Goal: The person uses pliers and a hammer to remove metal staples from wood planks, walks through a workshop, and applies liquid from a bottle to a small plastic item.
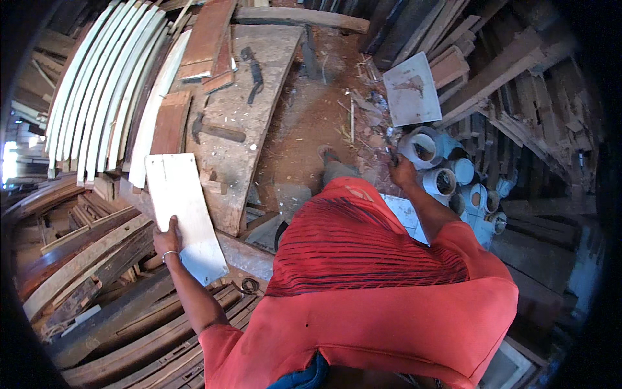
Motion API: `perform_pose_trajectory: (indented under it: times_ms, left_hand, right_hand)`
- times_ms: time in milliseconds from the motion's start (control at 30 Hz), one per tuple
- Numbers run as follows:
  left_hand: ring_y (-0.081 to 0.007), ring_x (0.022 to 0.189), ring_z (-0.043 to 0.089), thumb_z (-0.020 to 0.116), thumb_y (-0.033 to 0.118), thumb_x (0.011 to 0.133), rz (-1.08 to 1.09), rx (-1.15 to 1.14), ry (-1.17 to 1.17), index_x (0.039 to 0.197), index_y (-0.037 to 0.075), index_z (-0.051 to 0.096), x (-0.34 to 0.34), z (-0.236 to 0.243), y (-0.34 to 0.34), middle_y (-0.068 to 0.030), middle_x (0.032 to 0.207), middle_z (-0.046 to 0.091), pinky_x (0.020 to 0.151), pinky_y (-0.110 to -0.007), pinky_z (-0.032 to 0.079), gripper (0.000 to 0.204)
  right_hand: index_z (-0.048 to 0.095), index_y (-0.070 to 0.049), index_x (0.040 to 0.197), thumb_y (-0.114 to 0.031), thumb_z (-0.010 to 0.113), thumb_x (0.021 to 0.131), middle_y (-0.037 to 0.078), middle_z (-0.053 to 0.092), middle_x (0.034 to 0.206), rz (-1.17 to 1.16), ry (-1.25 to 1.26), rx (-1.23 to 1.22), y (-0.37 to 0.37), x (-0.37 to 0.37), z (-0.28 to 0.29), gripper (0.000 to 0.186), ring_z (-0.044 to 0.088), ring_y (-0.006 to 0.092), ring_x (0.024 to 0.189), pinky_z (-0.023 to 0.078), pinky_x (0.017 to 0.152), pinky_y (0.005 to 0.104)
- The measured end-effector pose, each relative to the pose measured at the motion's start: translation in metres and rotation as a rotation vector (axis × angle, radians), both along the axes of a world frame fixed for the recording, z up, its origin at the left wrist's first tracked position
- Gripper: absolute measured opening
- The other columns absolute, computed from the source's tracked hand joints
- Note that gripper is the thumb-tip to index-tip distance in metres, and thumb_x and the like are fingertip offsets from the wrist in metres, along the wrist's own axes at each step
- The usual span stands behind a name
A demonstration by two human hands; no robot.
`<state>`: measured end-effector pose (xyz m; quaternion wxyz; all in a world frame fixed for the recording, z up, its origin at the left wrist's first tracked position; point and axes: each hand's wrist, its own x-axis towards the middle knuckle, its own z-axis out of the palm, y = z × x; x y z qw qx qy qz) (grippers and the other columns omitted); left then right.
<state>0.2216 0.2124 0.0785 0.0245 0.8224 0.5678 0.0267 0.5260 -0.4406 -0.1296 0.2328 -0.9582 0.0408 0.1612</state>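
My left hand (167,240) is closed on the edge of a flat white board (184,211), thumb on its upper face. The board leans over the near left corner of a wooden workbench (227,175). My right hand (403,174) is held out to the right, beside several white buckets (424,146). Its fingers are curled round something small and dark that I cannot make out. On the bench lie a claw hammer (220,131) with a wooden handle and a dark-handled tool (254,78).
Reddish-brown boards (172,123) lie on the bench. Long curved white slats (97,91) are stacked at the far left, with timber (97,259) below them. A white panel (413,87) rests against wood at the right. Shavings and scraps litter the brown floor (304,123).
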Motion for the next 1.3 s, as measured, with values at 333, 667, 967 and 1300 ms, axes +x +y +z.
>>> perform_pose_trajectory:
  times_ms: [333,667,967,1300]
  left_hand:
    - [-0.0467,0.114,0.064,0.077,0.061,0.077,-0.047,-0.001,-0.072,0.128,-0.004,0.062,-0.001,0.006,-0.031,-0.0314,0.121,0.067,0.096,-0.052,0.050,0.085]
    - [-0.0465,0.107,0.066,0.078,0.046,0.081,0.056,-0.060,-0.117,0.131,0.006,0.063,0.027,0.024,-0.084,-0.0293,0.115,0.069,0.094,-0.052,0.052,0.066]
    - [-0.0453,0.104,0.068,0.079,0.034,0.078,0.235,-0.110,-0.131,0.125,0.008,0.066,0.051,0.024,-0.124,-0.0284,0.108,0.070,0.092,-0.052,0.054,0.054]
    - [-0.0370,0.107,0.068,0.077,0.022,0.073,0.021,0.193,-0.297,0.121,0.011,0.065,0.129,0.030,-0.178,-0.0166,0.116,0.070,0.090,-0.047,0.055,0.051]
  right_hand:
    - [0.060,-0.007,0.136,-0.036,0.064,0.088,0.020,0.056,0.142,-0.243,0.081,-0.617,-0.130,0.028,0.035,0.056,0.043,0.0478,0.135,0.031,0.108,0.0685]
    - [0.069,-0.005,0.114,-0.038,0.067,0.090,0.024,0.068,0.114,-0.126,-0.094,-0.342,0.001,0.093,-0.019,0.042,0.063,0.0410,0.116,0.047,0.097,0.0573]
    - [0.063,0.001,0.126,-0.024,0.070,0.091,0.027,0.064,0.125,0.845,-0.522,0.653,0.296,0.127,0.070,0.043,0.060,0.0391,0.123,0.046,0.103,0.0458]
    - [0.055,0.001,0.136,-0.044,0.070,0.096,0.011,0.067,0.125,1.054,1.107,0.868,0.420,0.027,0.193,0.062,0.064,0.0211,0.113,0.052,0.097,0.0367]
